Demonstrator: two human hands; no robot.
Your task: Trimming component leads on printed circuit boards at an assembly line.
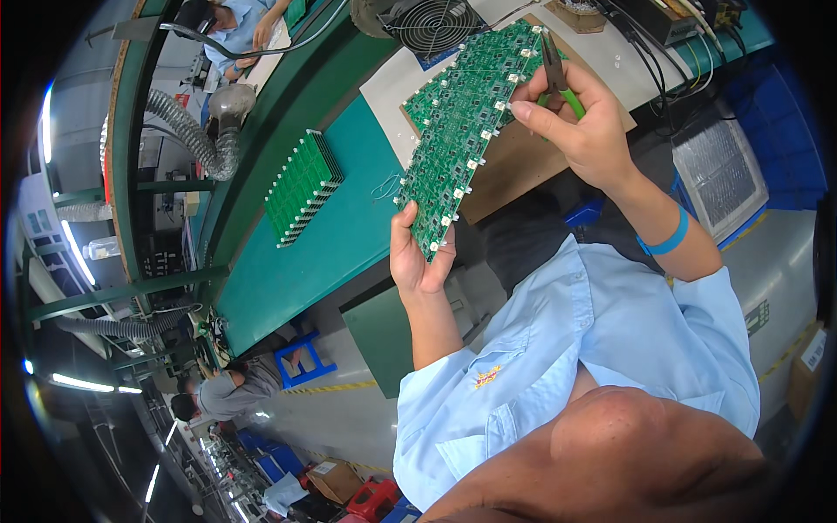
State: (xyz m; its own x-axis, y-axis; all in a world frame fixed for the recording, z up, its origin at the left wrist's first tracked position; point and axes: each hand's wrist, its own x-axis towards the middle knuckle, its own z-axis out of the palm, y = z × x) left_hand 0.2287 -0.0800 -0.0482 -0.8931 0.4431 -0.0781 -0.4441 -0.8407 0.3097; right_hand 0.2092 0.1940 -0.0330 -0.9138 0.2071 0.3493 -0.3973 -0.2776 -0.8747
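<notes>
Left hand: one, the left hand (422, 261), gripping the lower end of the board between thumb and fingers.
Right hand: one, the right hand (600, 132), grasping the pliers, its fingertips at the board's upper edge.
Pliers: one pair of pliers (554, 80), green-handled, dark jaws pointing upward.
Circuit board: one long green circuit board (466, 131) in hand, tilted above the tabletop (349, 161); whether another lies beneath, I cannot tell.
Board stack: one board stack (303, 187) on the tabletop, left of the hands; its layers too fine to count.
Fan: one black fan (434, 28), beyond the board.
Stool: one blue stool (305, 359).
</notes>
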